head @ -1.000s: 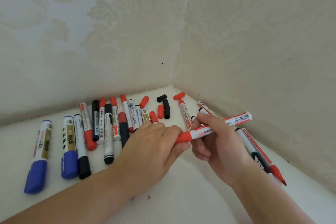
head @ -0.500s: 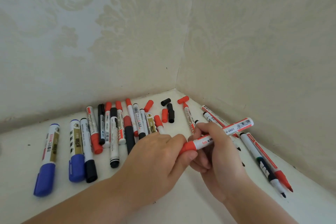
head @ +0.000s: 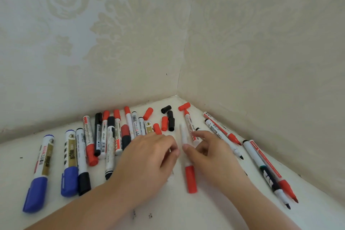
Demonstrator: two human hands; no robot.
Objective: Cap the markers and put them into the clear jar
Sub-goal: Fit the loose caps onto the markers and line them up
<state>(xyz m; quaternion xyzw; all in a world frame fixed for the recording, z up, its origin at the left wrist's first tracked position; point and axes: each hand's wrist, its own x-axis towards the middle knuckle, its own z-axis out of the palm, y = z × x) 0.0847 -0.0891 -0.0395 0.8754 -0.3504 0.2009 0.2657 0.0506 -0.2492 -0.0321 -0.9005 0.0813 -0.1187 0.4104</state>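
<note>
A white marker with a red cap (head: 190,179) lies between my hands, cap end toward me, its white barrel blurred. My right hand (head: 214,157) hovers just right of it with fingers spread and the thumb tip at the barrel. My left hand (head: 149,158) sits just left of it, fingers loosely bent and holding nothing. A row of red, black and white markers (head: 110,136) lies behind my left hand. Loose caps, one red (head: 148,113) and one black (head: 166,109), rest near the corner. No clear jar is in view.
Two blue-capped markers (head: 70,164) and a black-capped one (head: 84,162) lie at the left. Thin uncapped markers (head: 265,172) lie along the right wall (head: 280,80). The white surface ends in a corner of two wallpapered walls.
Both hands held the red marker and pressed its cap on. Now the marker has left their grip and lies between them, and both hands have opened.
</note>
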